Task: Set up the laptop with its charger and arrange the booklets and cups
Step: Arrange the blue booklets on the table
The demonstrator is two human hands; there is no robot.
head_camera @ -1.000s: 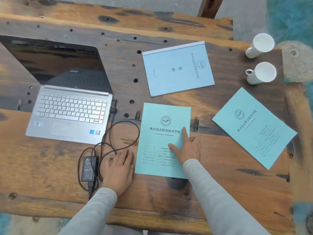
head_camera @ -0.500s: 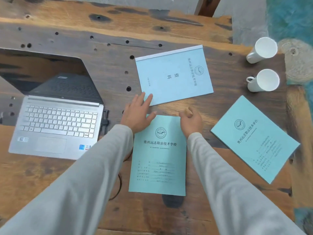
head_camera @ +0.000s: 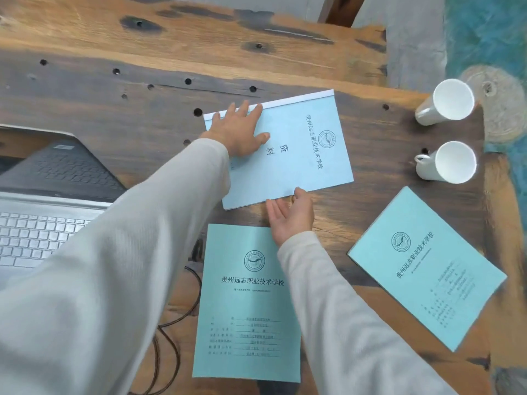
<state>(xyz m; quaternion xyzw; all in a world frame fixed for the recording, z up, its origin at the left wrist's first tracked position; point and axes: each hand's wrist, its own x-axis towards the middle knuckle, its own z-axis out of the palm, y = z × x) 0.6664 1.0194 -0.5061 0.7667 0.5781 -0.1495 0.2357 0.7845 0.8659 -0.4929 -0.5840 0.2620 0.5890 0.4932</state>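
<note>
Wooden table (head_camera: 114,115): two empty white cups (head_camera: 445,101), upright.

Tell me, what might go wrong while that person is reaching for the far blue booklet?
The left hand lies flat on the far booklet while the right hand touches only its near edge; pulled unevenly, it could crease or skew further.

The left sleeve crosses above the laptop and might brush the keys.

Two white cups stand near the table edge; a booklet swung right could knock them.
</note>
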